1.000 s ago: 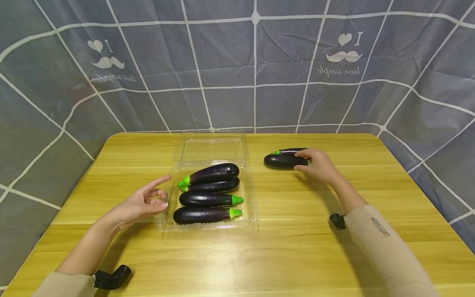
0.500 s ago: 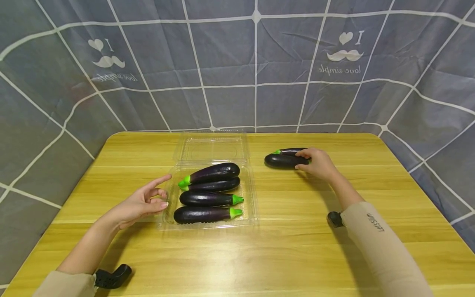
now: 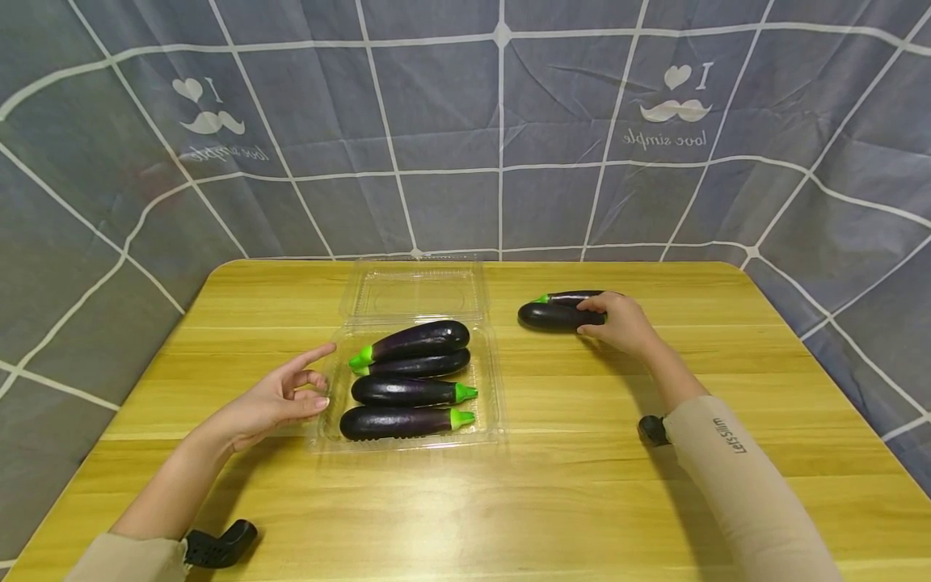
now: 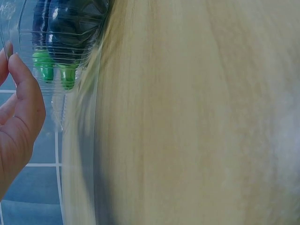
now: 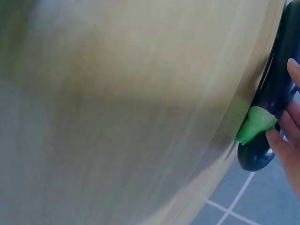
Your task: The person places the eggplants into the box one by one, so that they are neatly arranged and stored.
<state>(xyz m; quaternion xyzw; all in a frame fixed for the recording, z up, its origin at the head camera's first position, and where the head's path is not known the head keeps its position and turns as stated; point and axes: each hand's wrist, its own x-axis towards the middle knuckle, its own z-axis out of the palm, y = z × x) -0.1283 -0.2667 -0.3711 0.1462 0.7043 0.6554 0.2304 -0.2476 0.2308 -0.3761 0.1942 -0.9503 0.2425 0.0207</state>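
Left hand point(image 3: 272, 400) loosely spread at the clear box point(image 3: 498, 388), right hand point(image 3: 620, 325) pinching the nearer loose eggplant point(image 3: 545, 317) stem-end on the counter point(image 3: 582, 469); I expect slick, firm skin, safer gripped mid-body.

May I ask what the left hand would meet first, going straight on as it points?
The left hand would probably meet the clear plastic clamshell container first, though whether they touch now is unclear.

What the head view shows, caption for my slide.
Right hand gripping one eggplant, left hand beside a tray of four.
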